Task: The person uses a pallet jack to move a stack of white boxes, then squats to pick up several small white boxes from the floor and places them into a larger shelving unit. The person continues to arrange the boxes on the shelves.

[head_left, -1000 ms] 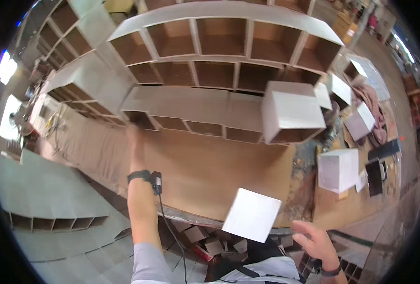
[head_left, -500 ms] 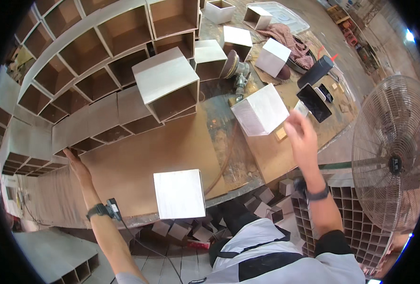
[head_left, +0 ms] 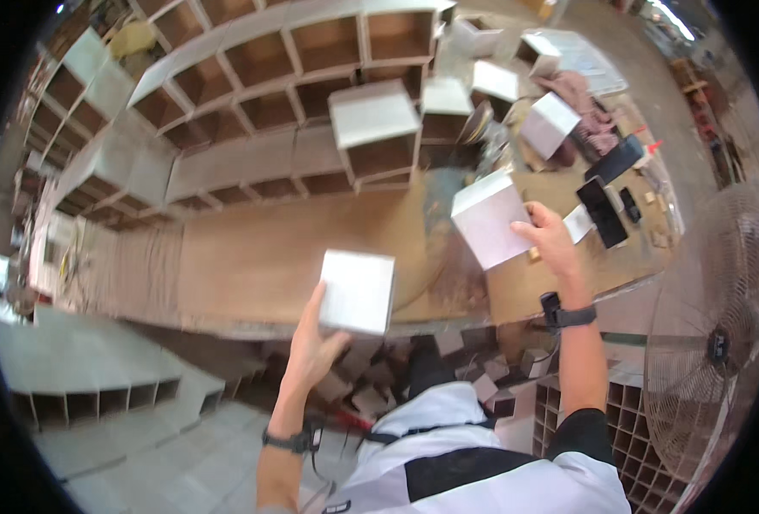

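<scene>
My right hand (head_left: 552,243) grips the right edge of a white open-ended box (head_left: 489,223), thumb on its near face and fingers behind the edge. The box sits slightly tilted over the right part of the workbench. Nearer to me, a second white box (head_left: 358,293) rests at the bench's front edge. My left hand (head_left: 311,349) is open beside it, fingers stretched along its left side and thumb spread below. Whether those fingertips press on the box is hard to tell from the blur.
Stacked rows of cube compartments (head_left: 259,64) line the bench's far side, with a larger white box (head_left: 375,120) in front. A sander (head_left: 478,124), a phone (head_left: 602,212) and a dark bottle (head_left: 615,160) lie toward the right. A fan (head_left: 713,343) stands at far right.
My left hand has come from the far-left compartments to the near white box. My right hand has closed on the other white box's edge. The view has swung left.
</scene>
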{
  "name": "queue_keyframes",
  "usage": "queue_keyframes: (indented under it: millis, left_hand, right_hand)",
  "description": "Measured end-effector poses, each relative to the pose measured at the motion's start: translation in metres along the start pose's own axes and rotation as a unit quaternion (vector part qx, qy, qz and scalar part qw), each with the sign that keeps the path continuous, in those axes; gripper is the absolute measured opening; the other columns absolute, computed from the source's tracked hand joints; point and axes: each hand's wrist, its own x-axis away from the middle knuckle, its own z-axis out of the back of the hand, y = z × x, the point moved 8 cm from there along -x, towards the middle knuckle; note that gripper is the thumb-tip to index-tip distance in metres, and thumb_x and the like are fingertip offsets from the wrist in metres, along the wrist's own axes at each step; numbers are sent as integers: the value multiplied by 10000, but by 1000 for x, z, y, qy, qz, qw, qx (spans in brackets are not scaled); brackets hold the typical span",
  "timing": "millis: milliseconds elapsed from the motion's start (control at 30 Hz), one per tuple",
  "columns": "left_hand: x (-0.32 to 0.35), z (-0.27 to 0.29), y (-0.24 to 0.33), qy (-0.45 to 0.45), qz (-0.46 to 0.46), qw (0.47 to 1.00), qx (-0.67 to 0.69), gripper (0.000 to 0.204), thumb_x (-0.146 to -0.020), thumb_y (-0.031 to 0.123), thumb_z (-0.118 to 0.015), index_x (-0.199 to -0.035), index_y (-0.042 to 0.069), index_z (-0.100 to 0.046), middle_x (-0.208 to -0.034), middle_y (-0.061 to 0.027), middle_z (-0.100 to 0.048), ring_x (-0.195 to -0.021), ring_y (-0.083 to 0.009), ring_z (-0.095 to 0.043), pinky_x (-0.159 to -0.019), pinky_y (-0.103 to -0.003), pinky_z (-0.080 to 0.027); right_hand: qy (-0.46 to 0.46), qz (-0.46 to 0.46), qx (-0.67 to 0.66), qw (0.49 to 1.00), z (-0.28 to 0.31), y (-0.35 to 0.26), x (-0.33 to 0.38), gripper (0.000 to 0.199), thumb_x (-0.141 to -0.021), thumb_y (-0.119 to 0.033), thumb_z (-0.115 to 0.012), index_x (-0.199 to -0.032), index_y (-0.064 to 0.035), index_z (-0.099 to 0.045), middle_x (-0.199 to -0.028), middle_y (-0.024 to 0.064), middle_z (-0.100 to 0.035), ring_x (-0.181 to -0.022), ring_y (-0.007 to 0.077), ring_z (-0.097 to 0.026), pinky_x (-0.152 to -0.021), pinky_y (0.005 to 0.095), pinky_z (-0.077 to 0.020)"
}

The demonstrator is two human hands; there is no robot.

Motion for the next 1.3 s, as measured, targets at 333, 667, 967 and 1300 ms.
queue_keyframes:
  millis: [333, 667, 967, 1300]
  left_hand:
    - [4, -14, 58, 20, -13, 946, -322, 947, -714, 317, -804, -1438, -14, -290, -1467, -280, -275, -1353, -413, -292, -1079, -474, -290]
    - [-15, -22, 59, 59, -11, 880, -471, 683, -822, 314, -613, -1382, -3, -387, -1381, -352, -353, -1286, -448, -384, -1023, -551, -343]
    - [-12, 131, 23, 225, -5, 921, -318, 276, -855, 148, -495, -1015, -24, -641, -834, -283, -653, -731, -424, -653, -706, -519, -503]
    - [-73, 83, 27, 157, 46, 896, -412, 656, -861, 256, -656, -1366, -59, -381, -1170, -272, -581, -1123, -412, -543, -981, -444, -412]
  right_hand:
    - [2, 119, 283, 952, -89, -38, 75, 179, -895, -131, -532, -1019, -14, -584, -868, 230, -637, -795, 433, -602, -667, 495, -463]
    - [-30, 227, 327, 917, -136, -66, 86, 154, -883, -108, -513, -977, -28, -604, -774, 215, -619, -729, 396, -610, -645, 492, -480]
    - [23, 249, 288, 924, -79, -134, 59, 212, -845, -70, -554, -1043, -19, -612, -817, 200, -632, -768, 407, -604, -667, 481, -480]
    - [-8, 260, 524, 811, -111, -29, 6, 47, -742, -44, -565, -759, -85, -580, -678, 124, -619, -684, 293, -615, -647, 407, -493]
